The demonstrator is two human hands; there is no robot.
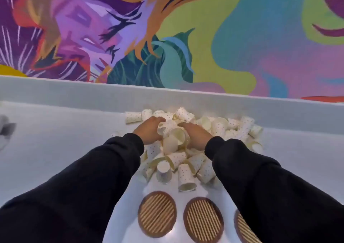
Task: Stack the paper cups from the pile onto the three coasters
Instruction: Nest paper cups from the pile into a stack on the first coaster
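- Tumbled pile (230, 127) of dotted paper cups on the worktop (55, 140), with pale insides showing.
- Left hand (149, 130): grip curls round one cup (168, 126).
- Right hand (195, 134) rests on the pile; I cannot tell its grip.

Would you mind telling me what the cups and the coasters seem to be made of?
The cups look like thin matte paper, white with small dots. The coasters seem wood or bamboo: dark brown rims, pale ribbed slats.

A big pile of white dotted paper cups (195, 163) lies on the pale worktop (55, 146). The left hand (149, 129) seems to curl round one dotted cup (170, 126). The right hand (196, 134) touches it too, but its fingers are blurry. Three round brown striped coasters (203, 219) sit nearer the person, and a black sleeve (260, 177) partly hides the right one.
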